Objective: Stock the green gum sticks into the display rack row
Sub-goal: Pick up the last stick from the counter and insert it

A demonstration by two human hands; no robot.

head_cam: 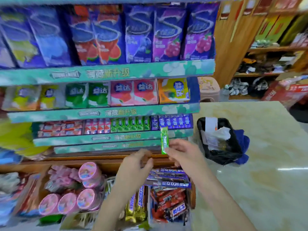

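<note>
I see a polished, marble-look worktop (pixel 260 147), a glossy green wrapper on the gum stick (pixel 164 140), blue cloth (pixel 243 142), wooden shelves (pixel 266 49) and a shiny black plastic tray (pixel 223 157).

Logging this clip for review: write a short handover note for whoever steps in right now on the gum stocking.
Right hand: holds one green gum stick upright by its lower end, in front of the rack's bottom ledges.
Left hand: fingers curled, apparently empty, blurred.
Green gum row: on the third shelf, between pink packs and purple packs, already holding several sticks.
Left: put the held stick into that row. No further loose green sticks are visible.
</note>
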